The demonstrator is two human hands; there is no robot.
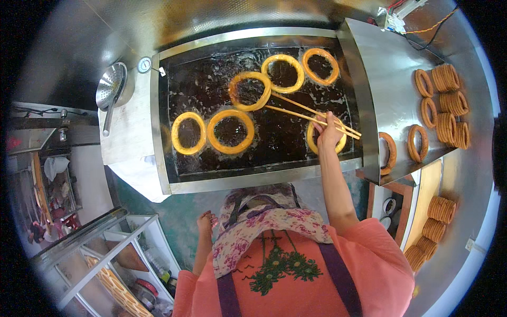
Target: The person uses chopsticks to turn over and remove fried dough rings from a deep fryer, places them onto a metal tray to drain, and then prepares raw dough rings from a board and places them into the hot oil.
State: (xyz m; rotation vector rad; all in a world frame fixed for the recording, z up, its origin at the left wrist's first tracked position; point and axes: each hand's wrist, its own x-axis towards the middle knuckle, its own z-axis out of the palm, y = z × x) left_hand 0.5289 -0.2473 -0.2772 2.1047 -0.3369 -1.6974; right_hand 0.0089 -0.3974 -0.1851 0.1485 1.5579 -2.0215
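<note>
My right hand (330, 131) is closed around a pair of long wooden chopsticks (303, 110) over a vat of dark oil (285, 137). The chopstick tips meet the lower right edge of a golden dough ring (257, 104); whether they grip it I cannot make out. Another dough ring (311, 138) lies partly hidden behind my right hand. Several more rings float apart in the oil, among them a paler one (188, 152) at the left and a browner one (335, 73) at the far right. Down by the apron (274, 224) is my left hand (206, 220), small, its fingers unclear.
A metal tray (393, 95) on the right holds browned rings, some in stacks (445, 78). More stacked rings (441, 209) stand lower right. A perforated skimmer (112, 87) and a dial thermometer (144, 64) are left of the vat's metal rim (157, 121). A glass-sided cabinet (113, 259) stands lower left.
</note>
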